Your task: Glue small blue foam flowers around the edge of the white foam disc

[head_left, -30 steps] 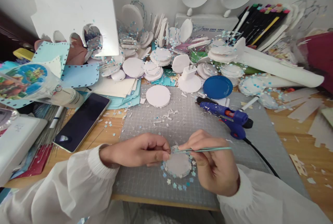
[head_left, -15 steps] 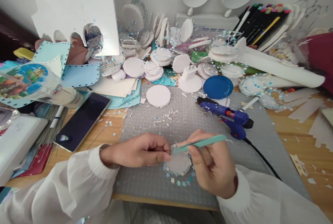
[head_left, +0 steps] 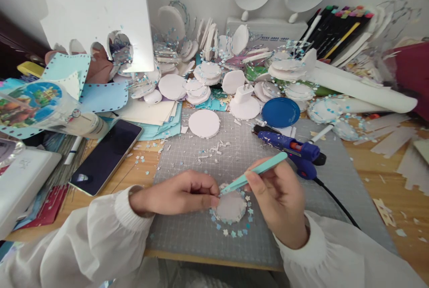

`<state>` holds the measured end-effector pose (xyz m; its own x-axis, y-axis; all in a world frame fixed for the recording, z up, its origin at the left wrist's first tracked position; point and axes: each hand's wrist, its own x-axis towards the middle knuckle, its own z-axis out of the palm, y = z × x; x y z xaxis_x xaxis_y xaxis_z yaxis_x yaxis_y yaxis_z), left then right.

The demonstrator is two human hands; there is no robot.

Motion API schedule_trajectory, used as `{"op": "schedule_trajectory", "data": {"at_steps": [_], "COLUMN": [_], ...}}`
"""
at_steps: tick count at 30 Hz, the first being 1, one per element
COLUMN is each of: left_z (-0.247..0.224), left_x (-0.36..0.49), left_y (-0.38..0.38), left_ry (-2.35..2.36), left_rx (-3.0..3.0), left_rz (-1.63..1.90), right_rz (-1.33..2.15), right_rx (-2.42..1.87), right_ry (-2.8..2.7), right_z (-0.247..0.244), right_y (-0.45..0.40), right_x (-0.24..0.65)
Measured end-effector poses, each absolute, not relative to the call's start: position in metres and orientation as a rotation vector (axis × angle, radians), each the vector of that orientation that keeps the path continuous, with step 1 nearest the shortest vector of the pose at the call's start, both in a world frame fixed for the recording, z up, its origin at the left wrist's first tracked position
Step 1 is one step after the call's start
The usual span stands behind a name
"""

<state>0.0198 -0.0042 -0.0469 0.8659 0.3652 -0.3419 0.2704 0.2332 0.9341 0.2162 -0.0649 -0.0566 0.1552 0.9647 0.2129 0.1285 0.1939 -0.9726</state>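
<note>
Near the front of the grey cutting mat, a small white disc [head_left: 230, 206] is ringed by tiny blue and white stars [head_left: 239, 233]. My left hand [head_left: 187, 193] is closed, its thumb and forefinger pinching the disc's left edge. Between the thumb and fingers of my right hand [head_left: 276, 198] is a pair of mint-green tweezers [head_left: 256, 172]. The tweezers slant down to the left, and their tips meet the disc's upper left rim close to my left fingertips. Whether the tips grip anything is too small to tell.
A blue glue gun [head_left: 291, 145] lies on the cutting mat [head_left: 187, 230] at right, its cord trailing forward. Behind are a white disc [head_left: 204, 123], a blue lid [head_left: 280, 112] and heaped star-trimmed discs. A phone [head_left: 107, 156] and a cup [head_left: 50, 105] stand left.
My right hand has shifted slightly right and tilted the tweezers more steeply, uncovering more of the disc and its stars. My left hand has barely moved.
</note>
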Motion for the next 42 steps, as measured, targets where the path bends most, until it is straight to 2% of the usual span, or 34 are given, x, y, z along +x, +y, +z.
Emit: {"op": "schedule_trajectory", "data": {"at_steps": [14,42], "left_z": [-0.0473,-0.0499], "left_x": [0.0173,0.0229], "left_y": [-0.0024,-0.0085], "left_ry": [0.575,0.688], "left_rx": [1.351,1.437], "left_rz": [0.06,0.243], "right_rz": [1.553,1.618], "right_rx": [-1.168,-1.082], "right_ry": [-0.948,-0.975], "right_z": [-0.0631,-0.0551], "right_y": [-0.0544,-0.0574], "right_x": [0.222,0.2206]}}
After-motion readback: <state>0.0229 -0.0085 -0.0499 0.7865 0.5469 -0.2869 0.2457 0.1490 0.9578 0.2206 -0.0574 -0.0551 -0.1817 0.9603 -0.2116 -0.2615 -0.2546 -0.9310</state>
